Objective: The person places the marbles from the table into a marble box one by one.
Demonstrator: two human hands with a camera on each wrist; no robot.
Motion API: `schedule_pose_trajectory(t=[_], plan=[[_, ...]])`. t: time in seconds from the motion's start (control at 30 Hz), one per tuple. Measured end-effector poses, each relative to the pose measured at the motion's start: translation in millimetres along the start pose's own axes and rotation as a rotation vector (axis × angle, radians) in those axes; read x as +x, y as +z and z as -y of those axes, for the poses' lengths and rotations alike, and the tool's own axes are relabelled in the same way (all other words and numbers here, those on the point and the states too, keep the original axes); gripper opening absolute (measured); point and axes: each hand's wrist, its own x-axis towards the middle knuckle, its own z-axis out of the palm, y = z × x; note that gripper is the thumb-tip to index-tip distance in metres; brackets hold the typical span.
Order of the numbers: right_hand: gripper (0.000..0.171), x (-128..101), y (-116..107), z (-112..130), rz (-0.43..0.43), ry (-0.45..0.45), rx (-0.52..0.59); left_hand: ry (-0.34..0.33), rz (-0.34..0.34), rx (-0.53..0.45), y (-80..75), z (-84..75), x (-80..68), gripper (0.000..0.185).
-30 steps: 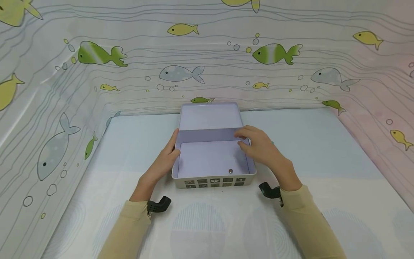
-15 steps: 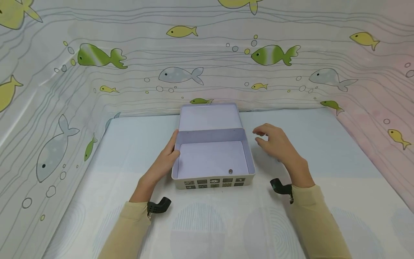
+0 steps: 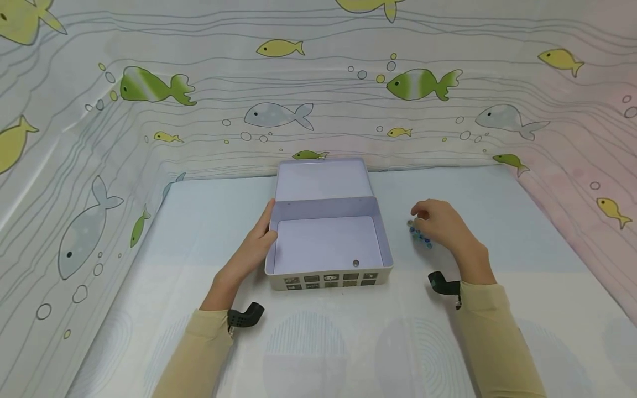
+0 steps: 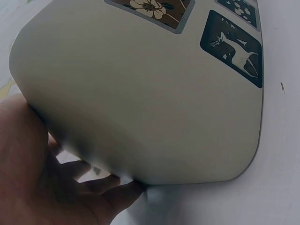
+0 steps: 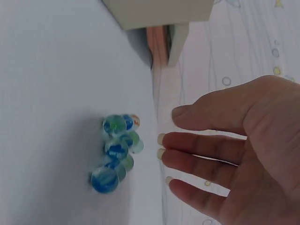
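A white tin box (image 3: 325,243) with printed picture squares on its front stands with its hinged lid (image 3: 322,179) raised. My left hand (image 3: 252,246) grips its left wall, thumb over the rim and fingers outside; in the left wrist view those fingers (image 4: 117,194) touch the box's lower edge. Inside, near the front right corner, lies one small marble (image 3: 355,263). To the right of the box, my right hand (image 3: 445,226) hovers close to a cluster of several blue and green glass marbles (image 5: 116,149). In the right wrist view its fingers are extended and hold nothing.
The box stands on a pale tablecloth (image 3: 318,337) with printed circles. Behind it and at both sides rises a fish-patterned cloth wall (image 3: 338,121). Each wrist wears a black camera mount (image 3: 444,284).
My right hand has moved from over the box's right wall out to the right, down beside the marbles, which now show. My left hand and the box have stayed put.
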Motion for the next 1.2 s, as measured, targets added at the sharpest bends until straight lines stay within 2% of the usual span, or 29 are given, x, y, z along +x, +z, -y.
schedule_pose_trajectory(t=[0.2, 0.43, 0.53, 0.93, 1.1, 1.2], plan=[[0.029, -3, -2, -9, 0.053, 0.065, -0.047, -0.007, 0.002, 0.002, -0.6, 2.3, 0.5, 0.074], [0.022, -3, 0, -16, 0.093, 0.124, -0.108, 0.0, -0.011, -0.002, 1.7, 31.0, 12.4, 0.075], [0.021, -1, 2, -18, 0.093, 0.129, -0.115, 0.013, -0.021, 0.01, 1.9, 36.4, 13.7, 0.076], [0.024, 1, 4, -14, 0.049, 0.102, -0.089, 0.029, -0.026, 0.006, 2.1, 38.1, 14.8, 0.076], [0.026, 1, 2, -5, -0.017, 0.043, -0.074, 0.021, -0.025, -0.002, 2.4, 35.3, 13.4, 0.076], [0.025, 1, 0, 3, -0.058, -0.006, -0.072, 0.005, -0.014, -0.02, 1.0, 26.2, 10.2, 0.075]])
